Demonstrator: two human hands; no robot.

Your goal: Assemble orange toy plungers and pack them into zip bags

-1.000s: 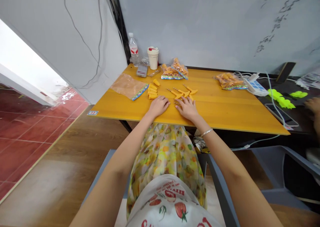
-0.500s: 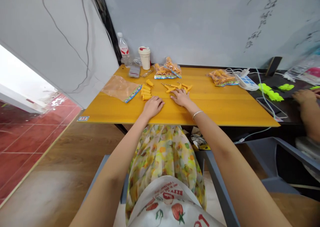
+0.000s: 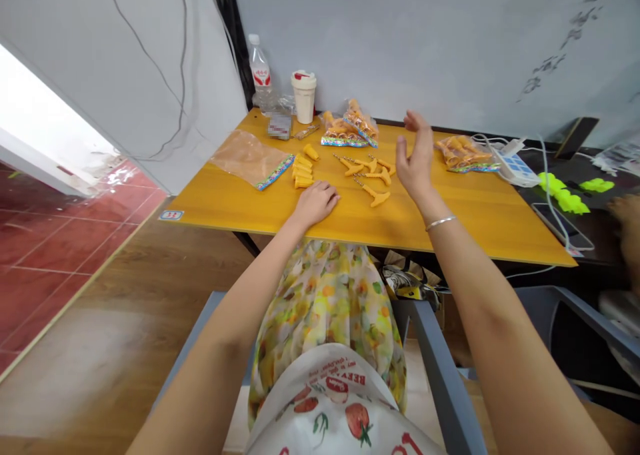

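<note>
My left hand (image 3: 317,203) rests palm down on the yellow table (image 3: 280,216), its fingers loosely laid out and nothing seen under them. Just beyond its fingertips lies a row of small yellow cone-shaped pieces (image 3: 303,171). Raised above the tabletop at the right, my right hand (image 3: 417,153) is open, thumb apart from the fingers, holding nothing. To its left are several yellow T-shaped pieces with short metal chains (image 3: 370,168). One such piece (image 3: 377,195) lies closer to me, apart from the group.
An empty clear bag (image 3: 245,158) lies left. Filled bags (image 3: 345,129), a lidded cup (image 3: 304,98) and a bottle (image 3: 261,75) stand along the back. Another filled bag (image 3: 465,153) sits beside a power strip (image 3: 517,165). A co-worker's hand (image 3: 627,208) is at the far right.
My right hand has lifted off the yellow chained pieces and moved right and up, opening. A single T-shaped piece now shows where it was. My left hand stays on the table; the view has shifted slightly.
</note>
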